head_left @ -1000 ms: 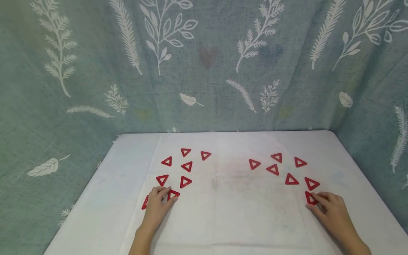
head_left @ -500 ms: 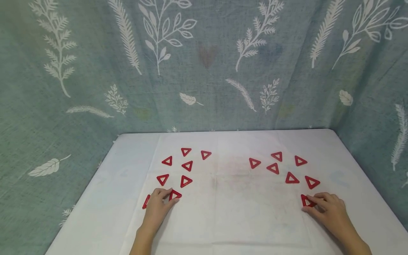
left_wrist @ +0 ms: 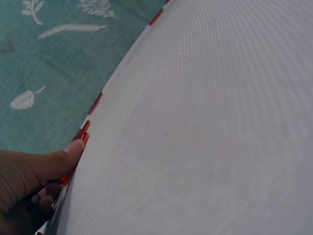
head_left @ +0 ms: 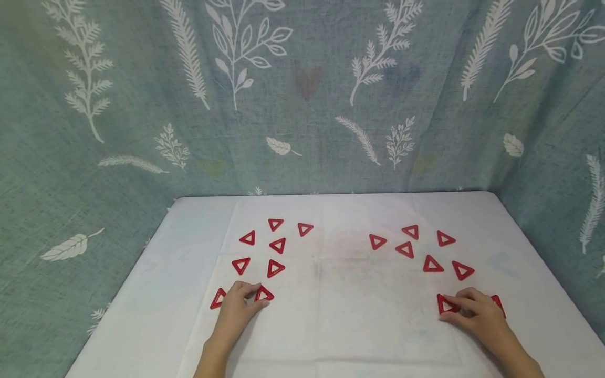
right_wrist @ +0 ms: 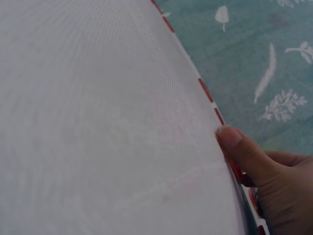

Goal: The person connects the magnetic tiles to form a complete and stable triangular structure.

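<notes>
Triangle (head_left: 440, 304) of red colour, with rounded corners and an open middle, is pinched by the right hand (head_left: 482, 312) between thumb and fingers. Just behind this hand, a partly hidden triangle (head_left: 499, 304) shows on its outer side. The left hand (head_left: 236, 310) pinches likewise a red triangle (head_left: 268, 292), glossy and partly covered by the fingertips; on its other side one triangle (head_left: 215, 298) lies on the white cloth (head_left: 359, 325). Wrist views show the held pieces edge-on and thin; whether they touch the cloth, I cannot tell. Farther, six triangles (head_left: 463, 266) lie flat at the right and six triangles (head_left: 270, 268) at the left, well apart and turned in different directions. Farthest hangs a blue-green curtain (head_left: 326, 168) with white leaves.
</notes>
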`<move>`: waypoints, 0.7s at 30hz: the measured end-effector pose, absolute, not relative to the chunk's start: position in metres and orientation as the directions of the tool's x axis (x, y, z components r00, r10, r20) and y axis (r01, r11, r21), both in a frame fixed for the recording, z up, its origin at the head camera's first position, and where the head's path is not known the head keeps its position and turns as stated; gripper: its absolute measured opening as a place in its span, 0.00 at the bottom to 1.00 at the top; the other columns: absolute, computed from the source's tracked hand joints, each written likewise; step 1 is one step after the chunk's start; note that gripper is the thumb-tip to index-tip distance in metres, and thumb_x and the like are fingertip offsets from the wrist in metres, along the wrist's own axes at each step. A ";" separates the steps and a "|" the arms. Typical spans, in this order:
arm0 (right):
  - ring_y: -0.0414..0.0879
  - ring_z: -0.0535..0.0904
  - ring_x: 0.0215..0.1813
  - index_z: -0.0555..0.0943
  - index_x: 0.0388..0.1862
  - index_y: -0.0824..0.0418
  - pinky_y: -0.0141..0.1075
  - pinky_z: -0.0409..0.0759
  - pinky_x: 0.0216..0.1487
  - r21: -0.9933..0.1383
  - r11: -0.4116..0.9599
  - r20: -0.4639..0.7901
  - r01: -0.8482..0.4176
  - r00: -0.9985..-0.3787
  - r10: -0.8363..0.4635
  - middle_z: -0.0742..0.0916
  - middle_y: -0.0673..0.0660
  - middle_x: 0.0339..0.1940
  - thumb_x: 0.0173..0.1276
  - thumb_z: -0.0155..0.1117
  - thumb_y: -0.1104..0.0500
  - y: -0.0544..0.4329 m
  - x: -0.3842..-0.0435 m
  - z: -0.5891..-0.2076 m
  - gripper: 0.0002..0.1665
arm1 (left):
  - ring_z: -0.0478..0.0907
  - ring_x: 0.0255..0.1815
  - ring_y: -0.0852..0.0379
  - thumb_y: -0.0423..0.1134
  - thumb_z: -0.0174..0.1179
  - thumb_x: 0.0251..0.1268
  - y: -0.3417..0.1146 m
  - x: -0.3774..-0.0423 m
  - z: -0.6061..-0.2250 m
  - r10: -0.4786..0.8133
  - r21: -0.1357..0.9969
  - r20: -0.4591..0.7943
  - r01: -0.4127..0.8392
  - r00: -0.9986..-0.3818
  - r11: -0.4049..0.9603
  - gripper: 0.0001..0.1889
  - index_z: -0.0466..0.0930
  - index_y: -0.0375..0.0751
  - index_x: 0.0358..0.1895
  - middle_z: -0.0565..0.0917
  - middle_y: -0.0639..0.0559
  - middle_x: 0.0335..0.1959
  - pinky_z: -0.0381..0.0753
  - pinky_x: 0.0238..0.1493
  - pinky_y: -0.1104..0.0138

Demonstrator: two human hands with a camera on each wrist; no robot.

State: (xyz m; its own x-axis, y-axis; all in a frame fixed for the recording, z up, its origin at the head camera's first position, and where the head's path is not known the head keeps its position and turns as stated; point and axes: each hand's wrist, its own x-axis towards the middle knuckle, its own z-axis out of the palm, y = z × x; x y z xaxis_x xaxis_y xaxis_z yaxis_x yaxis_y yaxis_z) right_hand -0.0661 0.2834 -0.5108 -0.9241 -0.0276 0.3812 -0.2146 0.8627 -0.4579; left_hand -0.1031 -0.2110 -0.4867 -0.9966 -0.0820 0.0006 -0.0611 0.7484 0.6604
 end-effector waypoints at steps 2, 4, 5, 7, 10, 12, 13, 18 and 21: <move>0.32 0.64 0.30 0.88 0.37 0.62 0.25 0.67 0.28 -0.474 0.850 0.378 -0.230 -0.925 -0.040 0.76 0.43 0.29 0.33 0.83 0.57 0.282 -0.065 -0.512 0.26 | 0.72 0.37 0.58 0.38 0.73 0.46 -0.210 -0.102 -0.487 -0.075 0.679 -0.012 -0.064 -0.997 0.732 0.23 0.83 0.38 0.49 0.77 0.51 0.38 0.74 0.39 0.68; 0.31 0.65 0.29 0.88 0.38 0.62 0.24 0.68 0.28 -0.493 0.840 0.359 -0.226 -0.933 -0.040 0.76 0.43 0.28 0.35 0.82 0.57 0.281 -0.065 -0.512 0.25 | 0.70 0.34 0.60 0.37 0.73 0.45 -0.210 -0.102 -0.487 -0.079 0.695 -0.021 -0.071 -0.997 0.716 0.22 0.84 0.38 0.48 0.77 0.52 0.37 0.73 0.36 0.71; 0.31 0.65 0.29 0.87 0.39 0.62 0.24 0.69 0.28 -0.504 0.837 0.341 -0.214 -0.939 -0.035 0.76 0.43 0.28 0.37 0.82 0.57 0.280 -0.065 -0.512 0.25 | 0.70 0.34 0.60 0.37 0.74 0.45 -0.209 -0.102 -0.487 -0.086 0.705 -0.024 -0.078 -0.996 0.705 0.22 0.84 0.38 0.48 0.77 0.52 0.37 0.72 0.35 0.72; 0.32 0.66 0.30 0.87 0.41 0.62 0.24 0.70 0.28 -0.528 0.829 0.297 -0.182 -0.955 -0.021 0.76 0.44 0.29 0.40 0.81 0.57 0.277 -0.065 -0.511 0.25 | 0.70 0.33 0.60 0.37 0.74 0.44 -0.209 -0.101 -0.487 -0.098 0.712 -0.017 -0.081 -0.995 0.698 0.20 0.84 0.39 0.45 0.78 0.52 0.36 0.72 0.35 0.73; 0.33 0.67 0.31 0.87 0.42 0.61 0.25 0.72 0.30 -0.541 0.831 0.233 -0.133 -0.972 -0.004 0.77 0.45 0.31 0.44 0.79 0.55 0.273 -0.065 -0.510 0.24 | 0.73 0.34 0.60 0.38 0.75 0.44 -0.207 -0.101 -0.488 -0.105 0.716 -0.002 -0.075 -0.994 0.694 0.18 0.85 0.40 0.42 0.79 0.54 0.36 0.74 0.36 0.72; 0.34 0.67 0.32 0.87 0.43 0.60 0.26 0.72 0.30 -0.546 0.831 0.202 -0.108 -0.979 0.006 0.77 0.46 0.31 0.46 0.78 0.54 0.271 -0.066 -0.509 0.23 | 0.74 0.35 0.61 0.39 0.74 0.44 -0.206 -0.101 -0.490 -0.099 0.712 0.006 -0.065 -0.995 0.699 0.17 0.86 0.42 0.41 0.80 0.55 0.36 0.75 0.38 0.71; 0.34 0.67 0.32 0.87 0.43 0.60 0.26 0.72 0.30 -0.550 0.830 0.192 -0.097 -0.981 0.013 0.77 0.46 0.31 0.46 0.78 0.54 0.270 -0.067 -0.508 0.23 | 0.74 0.36 0.61 0.40 0.75 0.44 -0.205 -0.102 -0.491 -0.095 0.708 0.010 -0.060 -0.995 0.704 0.17 0.86 0.44 0.41 0.80 0.56 0.35 0.75 0.39 0.70; 0.35 0.68 0.31 0.87 0.43 0.60 0.27 0.71 0.30 -0.575 0.814 0.181 -0.078 -0.983 0.033 0.78 0.46 0.30 0.46 0.78 0.55 0.265 -0.071 -0.508 0.22 | 0.73 0.37 0.63 0.44 0.75 0.43 -0.202 -0.103 -0.495 -0.081 0.663 0.013 -0.052 -0.997 0.746 0.16 0.87 0.52 0.40 0.80 0.62 0.34 0.73 0.40 0.67; 0.36 0.68 0.31 0.87 0.42 0.59 0.27 0.71 0.31 -0.582 0.809 0.179 -0.077 -0.983 0.036 0.79 0.46 0.30 0.47 0.78 0.54 0.262 -0.072 -0.510 0.21 | 0.74 0.37 0.63 0.45 0.75 0.42 -0.200 -0.103 -0.495 -0.077 0.647 0.022 -0.045 -0.997 0.761 0.16 0.87 0.53 0.39 0.80 0.63 0.33 0.73 0.40 0.65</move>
State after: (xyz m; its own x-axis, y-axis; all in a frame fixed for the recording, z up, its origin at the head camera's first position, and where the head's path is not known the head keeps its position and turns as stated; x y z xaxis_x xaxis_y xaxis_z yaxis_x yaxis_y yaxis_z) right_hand -0.0724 0.2620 -0.5096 -0.9832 0.0358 0.1790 -0.0765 0.8095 -0.5822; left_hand -0.1026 -0.2000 -0.4947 -0.9968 -0.0774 0.0220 -0.0448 0.7612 0.6469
